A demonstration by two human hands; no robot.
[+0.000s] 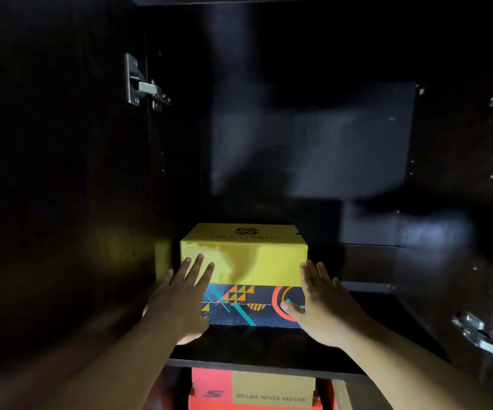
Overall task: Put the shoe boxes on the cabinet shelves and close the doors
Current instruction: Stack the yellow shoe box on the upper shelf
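Dark cabinet shelf (257,355): yellow box (243,255) between left hand (180,300), right hand (325,303)

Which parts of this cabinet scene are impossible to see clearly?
Head view:
- Dark cabinet interior: underlit, blurred; contents unclear.
- Logo text on yellow cardboard shoe box: too dim.
- Dark patterned box: ends covered by left hand and right hand.
- Red shoe box: cut by bottom edge.

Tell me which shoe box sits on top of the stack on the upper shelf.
The yellow box. It rests on the dark patterned box; the red boxes are on the shelf below.
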